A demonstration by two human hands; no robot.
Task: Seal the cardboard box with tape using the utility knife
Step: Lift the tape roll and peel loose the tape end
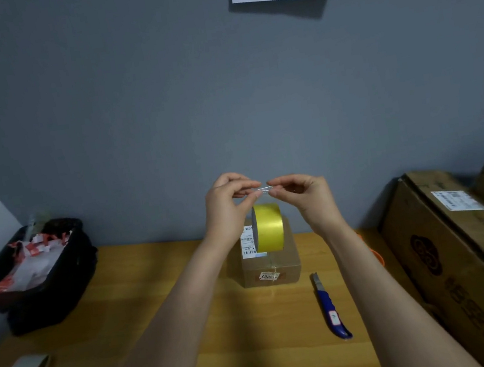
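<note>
I see my left hand (pixel 227 204) and right hand (pixel 304 196) raised side by side, thumbs and forefingers pinched together on a thin clear strip of tape (pixel 263 187) stretched between them. Just below hangs the yellow tape roll (pixel 268 227), on edge, its lower part in front of the small cardboard box (pixel 272 264). I cannot tell whether the roll rests on the box or hangs from the strip. The box sits on the wooden worktop (pixel 164 303), flaps closed, with a white label (pixel 247 243) on top. The blue utility knife (pixel 331 307) lies on the worktop near the box, to its right. A black bin (pixel 36 274) stands far left, large cartons (pixel 461 246) far right.
</note>
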